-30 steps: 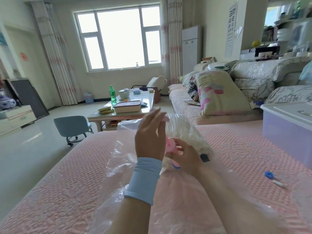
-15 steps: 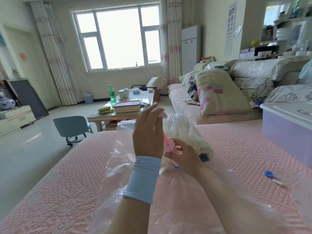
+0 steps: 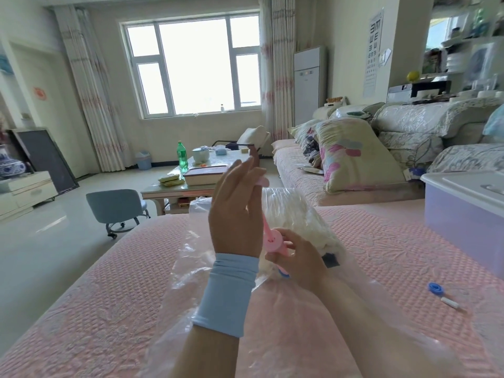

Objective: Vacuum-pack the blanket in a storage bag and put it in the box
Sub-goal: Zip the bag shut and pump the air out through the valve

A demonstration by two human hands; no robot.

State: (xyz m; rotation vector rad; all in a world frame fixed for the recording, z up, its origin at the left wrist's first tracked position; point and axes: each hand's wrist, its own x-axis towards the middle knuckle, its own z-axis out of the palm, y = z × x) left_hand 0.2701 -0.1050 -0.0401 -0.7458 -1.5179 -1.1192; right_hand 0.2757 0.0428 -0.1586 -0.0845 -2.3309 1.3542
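The pink-covered bed (image 3: 109,296) fills the lower frame; its left edge runs diagonally from lower left up to centre, with open tiled floor (image 3: 41,241) beyond it at left. A blue stool (image 3: 114,204) stands on that floor just off the bed's far corner, and a low counter (image 3: 174,190) carrying a green bottle (image 3: 182,156) stands behind it. The clear storage bag (image 3: 272,309) lies flat along the bed's middle, under both forearms. The white blanket (image 3: 300,219) is bunched inside its far end, near the bed's far edge. A pink pump (image 3: 272,241) stands upright on the bag at centre. The right hand (image 3: 297,257) has its fingers wrapped round the barrel. The left hand (image 3: 234,211) holds the raised handle; its fingers point upward, and the grip is hidden by the back of the hand. The lilac box (image 3: 463,214) sits on the bed at the right edge, white lid on, contents not visible. A blue cap (image 3: 435,287) lies on the cover at lower right, apart from the bag.
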